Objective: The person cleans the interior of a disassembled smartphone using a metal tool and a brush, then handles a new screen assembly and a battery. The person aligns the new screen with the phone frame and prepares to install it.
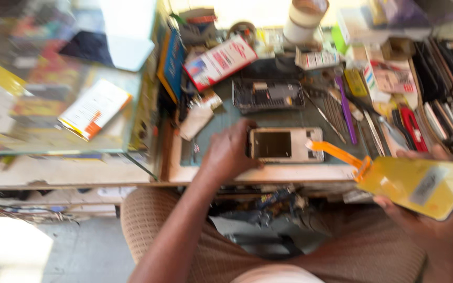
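Nearest the lens, the right hand [436, 225] grips a yellow-backed screen panel [420, 183] off the table's [268, 174] front edge, its orange pull tab [336, 153] trailing left. Farther in, the left hand [229, 152] clasps the left end of an opened phone frame [285, 144] lying flat on the table, before a tray of small parts [268, 95].

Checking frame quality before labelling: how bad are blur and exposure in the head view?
Head view: motion blur throughout, print unreadable; window strip at the top edge blown out; floor patch bottom left overexposed; glass case at left smeared with reflections. Left hand on the phone and right hand holding the yellow panel remain distinguishable.
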